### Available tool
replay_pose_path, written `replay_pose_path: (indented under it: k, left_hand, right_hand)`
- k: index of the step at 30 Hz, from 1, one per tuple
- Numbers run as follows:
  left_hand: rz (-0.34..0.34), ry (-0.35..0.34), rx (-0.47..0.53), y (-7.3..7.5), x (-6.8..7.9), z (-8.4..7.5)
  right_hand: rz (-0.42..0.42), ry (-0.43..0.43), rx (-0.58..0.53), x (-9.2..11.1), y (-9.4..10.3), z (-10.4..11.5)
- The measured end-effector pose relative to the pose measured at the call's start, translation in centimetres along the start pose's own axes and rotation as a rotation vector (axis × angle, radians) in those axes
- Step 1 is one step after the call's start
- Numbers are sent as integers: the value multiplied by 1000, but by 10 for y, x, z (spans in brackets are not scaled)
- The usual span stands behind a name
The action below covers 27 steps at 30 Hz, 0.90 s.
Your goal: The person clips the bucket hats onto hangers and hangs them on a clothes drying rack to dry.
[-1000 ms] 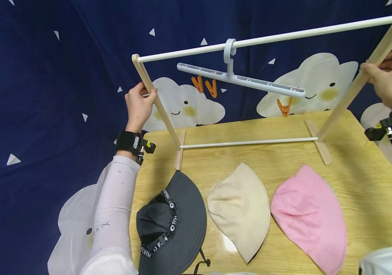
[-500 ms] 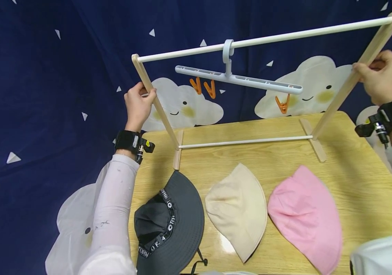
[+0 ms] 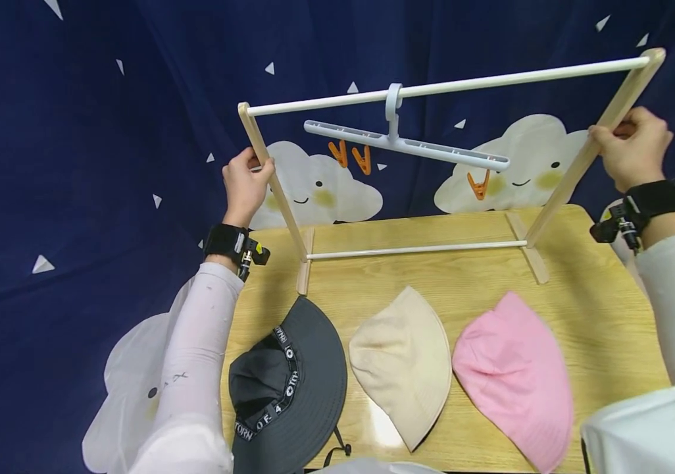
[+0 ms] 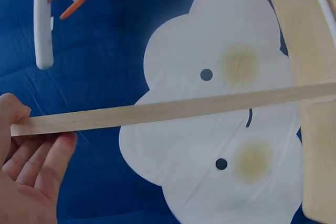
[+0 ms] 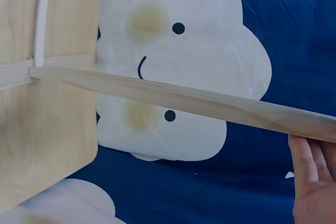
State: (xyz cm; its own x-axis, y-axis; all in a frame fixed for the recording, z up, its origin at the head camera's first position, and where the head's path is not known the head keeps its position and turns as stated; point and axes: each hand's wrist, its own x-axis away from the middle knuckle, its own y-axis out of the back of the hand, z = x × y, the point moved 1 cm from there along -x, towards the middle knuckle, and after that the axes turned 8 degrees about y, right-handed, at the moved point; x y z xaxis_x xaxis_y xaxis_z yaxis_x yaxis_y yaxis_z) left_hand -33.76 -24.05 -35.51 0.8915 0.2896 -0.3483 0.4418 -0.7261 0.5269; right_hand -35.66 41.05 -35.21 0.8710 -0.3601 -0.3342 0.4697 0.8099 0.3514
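Rack (image 3: 491, 81) stands on the far side of the tabletop (image 3: 600, 296), between both hands as I see it. Left hand (image 3: 247, 184) grips the left post (image 3: 287, 210), thumb one side, fingers the other. Right hand (image 3: 636, 148) pinches the right post (image 3: 568, 181) on its upper part, same way. Neither one spread. Between them I've got a pale hanger (image 3: 393, 140) hooked on the top rod, orange clips (image 3: 362, 160) below it. Near side, left to right: black hat (image 3: 316, 382), cream hat (image 3: 411, 365), pink hat (image 3: 524, 382).
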Motion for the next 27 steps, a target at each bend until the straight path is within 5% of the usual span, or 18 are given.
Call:
replay_pose_path:
  k: [8, 14, 22, 27]
  left_hand:
    - [20, 12, 28, -13, -7, 2]
    - [51, 40, 34, -12, 2, 12]
    - [226, 75, -140, -11, 49, 44]
    - [271, 106, -165, -7, 85, 66]
  right_hand:
    - [99, 37, 250, -7, 1, -5]
    - [207, 27, 421, 1, -11, 0]
    - [385, 23, 692, 45, -8, 24]
    - [491, 168, 679, 66, -23, 41]
